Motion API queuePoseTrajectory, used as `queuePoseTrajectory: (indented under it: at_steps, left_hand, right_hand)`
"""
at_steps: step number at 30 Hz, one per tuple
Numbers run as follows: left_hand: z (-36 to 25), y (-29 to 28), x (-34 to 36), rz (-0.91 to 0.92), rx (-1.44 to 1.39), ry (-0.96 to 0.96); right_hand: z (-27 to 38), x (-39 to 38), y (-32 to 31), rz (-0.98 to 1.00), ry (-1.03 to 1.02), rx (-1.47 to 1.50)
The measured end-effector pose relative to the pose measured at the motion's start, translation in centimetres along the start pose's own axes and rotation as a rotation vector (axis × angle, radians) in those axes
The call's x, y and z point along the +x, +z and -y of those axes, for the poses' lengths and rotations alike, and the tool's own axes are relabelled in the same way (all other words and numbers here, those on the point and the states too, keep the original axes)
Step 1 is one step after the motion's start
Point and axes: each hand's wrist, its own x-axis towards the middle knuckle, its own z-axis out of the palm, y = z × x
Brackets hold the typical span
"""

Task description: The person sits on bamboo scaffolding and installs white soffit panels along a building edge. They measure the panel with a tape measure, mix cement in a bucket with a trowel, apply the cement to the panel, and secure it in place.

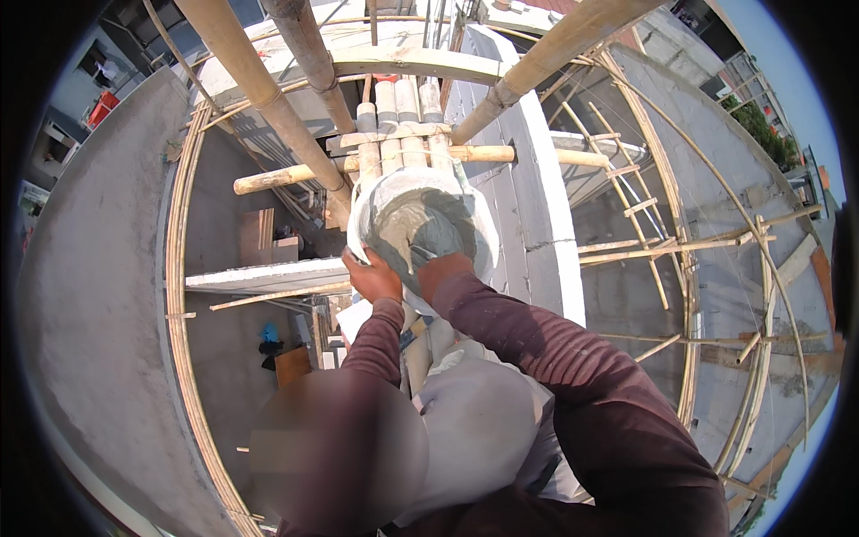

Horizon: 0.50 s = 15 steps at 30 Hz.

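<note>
A pale bucket [488, 234], smeared with dried cement, stands in front of me on a row of bamboo poles. Wet grey mortar [386, 229] lies inside it. My left hand [376, 277] grips the near left rim, thumb over the edge. Reaching into the bucket at its near side is my right hand [444, 271], closed round the handle of what looks like a trowel [419, 258]. Mortar coats the tool's blade, so its outline is unclear. Most of the right hand's fingers are turned away from view.
Thick upright bamboo poles [255, 89] rise beyond the bucket, with a wooden crosspiece [416, 63] between them. A white-topped block wall [559, 259] runs along the right. Deep drops lie on both sides. A bamboo ladder [626, 192] leans at the right, and boards [257, 234] are below left.
</note>
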Motion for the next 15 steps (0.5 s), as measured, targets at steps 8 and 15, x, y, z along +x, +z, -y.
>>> queuePoseTrajectory:
  at_steps: [8, 15]
  left_hand:
    - [-0.3, -0.2, -0.4, 0.010, 0.008, -0.010]
    - [1.2, 0.6, 0.1, -0.032, 0.017, 0.065]
  right_hand:
    - [-0.3, 0.2, 0.8, -0.021, 0.026, 0.061]
    - [-0.3, 0.5, 1.1, -0.004, 0.054, -0.050]
